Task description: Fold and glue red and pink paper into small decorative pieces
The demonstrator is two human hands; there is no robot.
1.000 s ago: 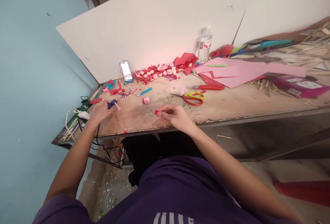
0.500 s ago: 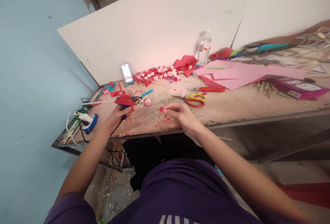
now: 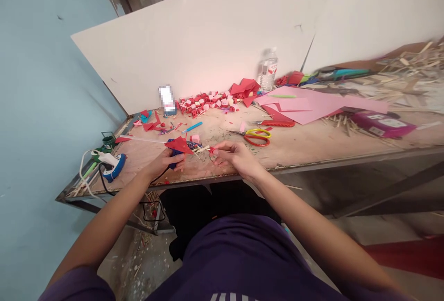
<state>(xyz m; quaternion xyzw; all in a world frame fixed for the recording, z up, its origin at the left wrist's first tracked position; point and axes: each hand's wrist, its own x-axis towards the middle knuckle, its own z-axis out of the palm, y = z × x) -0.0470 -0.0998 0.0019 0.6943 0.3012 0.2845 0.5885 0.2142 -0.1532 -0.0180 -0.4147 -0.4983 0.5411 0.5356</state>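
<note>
My left hand [image 3: 166,161] is closed round a blue glue gun [image 3: 175,154] with a red paper scrap stuck on top of it. The gun's nozzle points right toward a small red paper piece [image 3: 212,150]. My right hand [image 3: 233,156] pinches that red piece at its fingertips, just above the wooden table [image 3: 312,144] near the front edge. A small pink cube [image 3: 194,138] lies on the table just behind the glue gun.
Yellow-and-red scissors [image 3: 256,134] and a red cutter [image 3: 277,123] lie behind my right hand. A heap of red and pink cubes [image 3: 204,102], pink paper sheets [image 3: 312,104], a water bottle [image 3: 266,70] and a power strip [image 3: 113,167] are also on the table.
My left hand has picked up the glue gun at the left and carried it right, up to the red piece in my right hand. The view has shifted slightly.
</note>
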